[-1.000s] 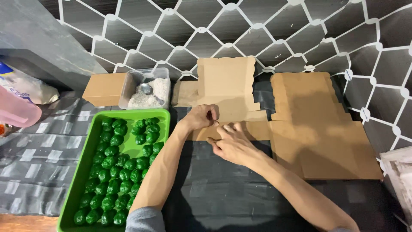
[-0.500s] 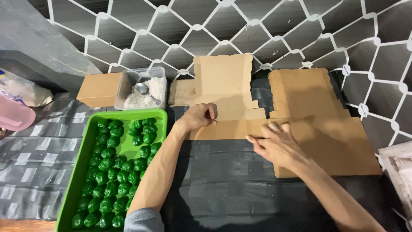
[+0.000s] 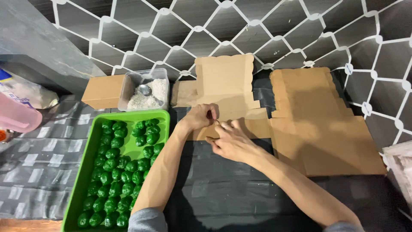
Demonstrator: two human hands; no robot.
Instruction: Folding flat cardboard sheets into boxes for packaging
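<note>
A green tray point(image 3: 92, 161) of green wrapped pieces point(image 3: 118, 172) sits at the desk's left edge. Beside it, mid-desk, the left hand point(image 3: 201, 117) and right hand point(image 3: 231, 141) both pinch the near edge of a flat cardboard box blank point(image 3: 225, 83). More flat cardboard point(image 3: 326, 124) lies toward the right edge.

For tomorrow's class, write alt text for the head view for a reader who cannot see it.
Both hands, left hand and right hand, meet on a flat brown cardboard box blank on a dark table. A green tray of green wrapped pieces sits left; more flat cardboard lies right.
</note>
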